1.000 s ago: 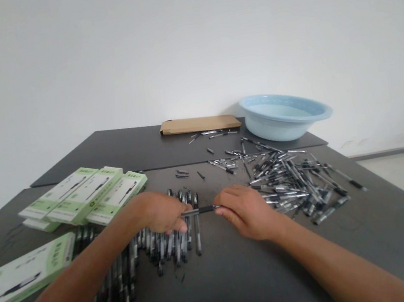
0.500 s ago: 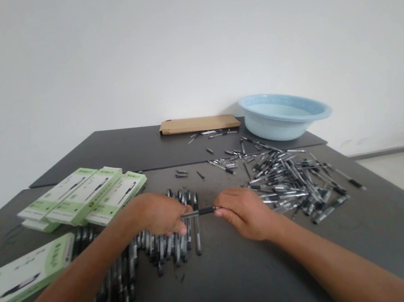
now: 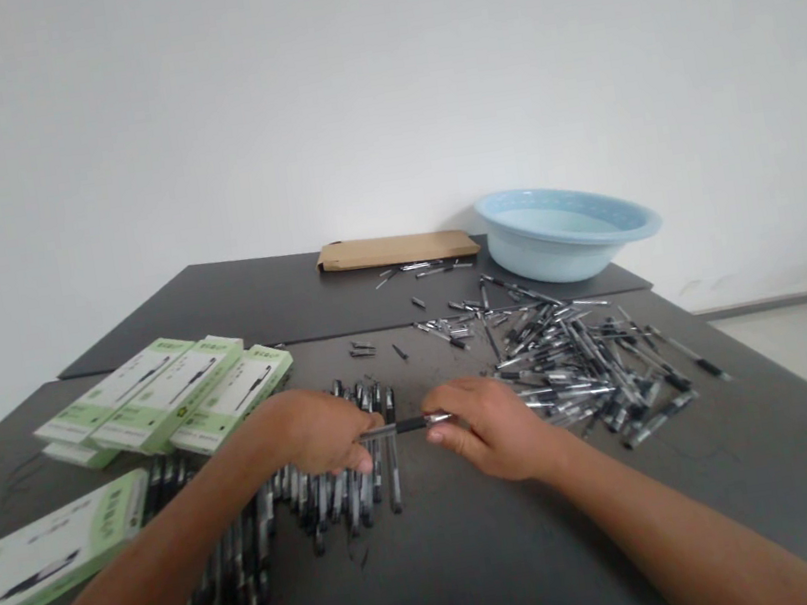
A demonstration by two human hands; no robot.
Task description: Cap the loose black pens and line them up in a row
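Note:
A gel pen with a black grip lies level between my hands, its tip pointing right. My left hand is closed round the barrel end. At the other end, the thumb and fingers of my right hand are round the silver tip, which shows between them. Beneath and beside my left hand lie rows of capped pens, with more pens partly hidden under the forearm. To the right of my right hand is a loose heap of pens and pen parts.
Green and white pen boxes are stacked at the left, with another box nearer me. A brown cardboard piece and a light blue basin stand at the back by the wall. Small black parts lie mid-table.
My right thumb and fingers have parted slightly, so more of the pen's silver tip shows. The left hand has barely moved.

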